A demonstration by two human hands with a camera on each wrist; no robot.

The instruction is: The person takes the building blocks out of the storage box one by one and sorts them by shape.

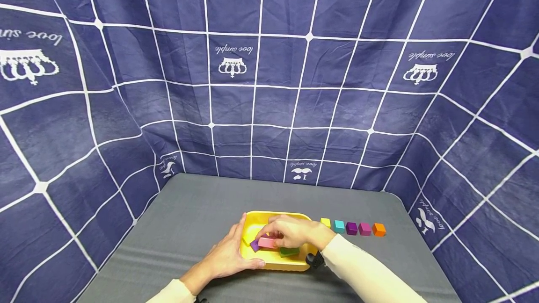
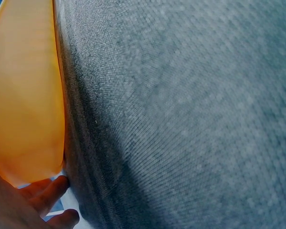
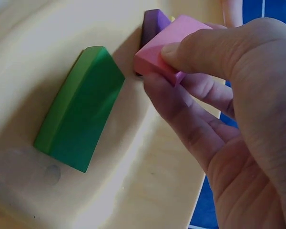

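Fingers of the right hand (image 1: pixel 288 233), seen from the head, held a pink block (image 1: pixel 267 242) inside a yellow tub (image 1: pixel 286 267). Just left of those fingers lay a purple block (image 1: pixel 255 245), and a yellow block (image 1: pixel 248 241) sat a little farther left, near the tub's wall. A green block (image 1: pixel 289 251) was on the near side of the same fingers, partly covered by the hand. The left hand (image 1: pixel 229 254) was at the tub's near left corner, its thumb spread wide from the fingers and lying along the near wall. Well to the right of both hands' fingers, a row of cubes stood on the grey counter (image 1: pixel 202 209): yellow cube (image 1: pixel 325 222), teal cube (image 1: pixel 339 227), purple cube (image 1: pixel 352 228), pink cube (image 1: pixel 365 229) and orange cube (image 1: pixel 379 229). Behind everything, far beyond the fingers, hung a blue cloth (image 1: pixel 273 69) with white lines.

From the left wrist, the tub's outer wall rose just above the left fingers, and the counter's woven cover spread out to their right.

From the right wrist, the pink block was pinched between the thumb on top and the fingers below. The purple block showed just past it, and the green block lay left of the fingertips, clear of them.
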